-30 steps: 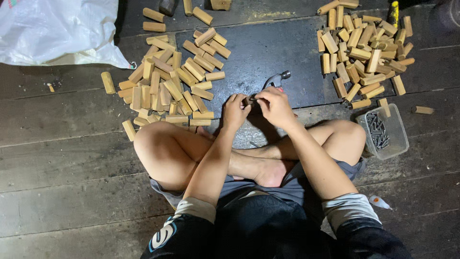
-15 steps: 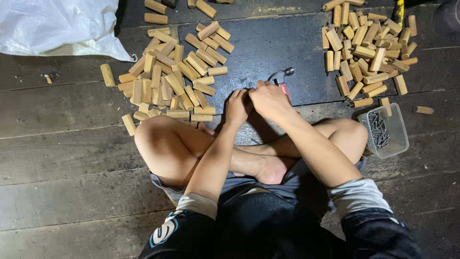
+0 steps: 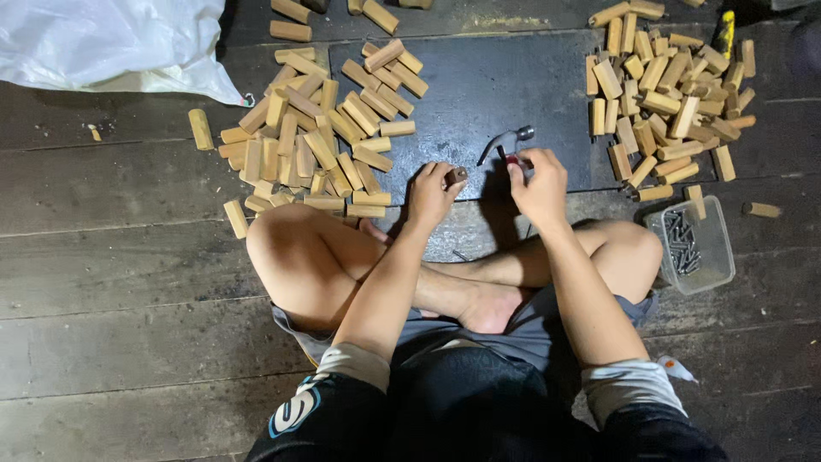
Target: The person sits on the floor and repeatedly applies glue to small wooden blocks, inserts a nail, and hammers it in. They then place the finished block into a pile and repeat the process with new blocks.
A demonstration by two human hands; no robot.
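Note:
I sit cross-legged on a dark plank floor. My left hand pinches a small wooden block just above the floor. My right hand grips the red handle of a small hammer, whose metal head points up and away over the dark mat. The two hands are a short way apart, the block to the left of the hammer.
A large heap of tan wooden blocks lies left of my hands, another heap at the upper right. A clear plastic tub with dark nails sits by my right knee. A white sack lies at top left.
My hands, close together before, have separated. The right hand has lifted the hammer, and the left hand holds the small block apart from it.

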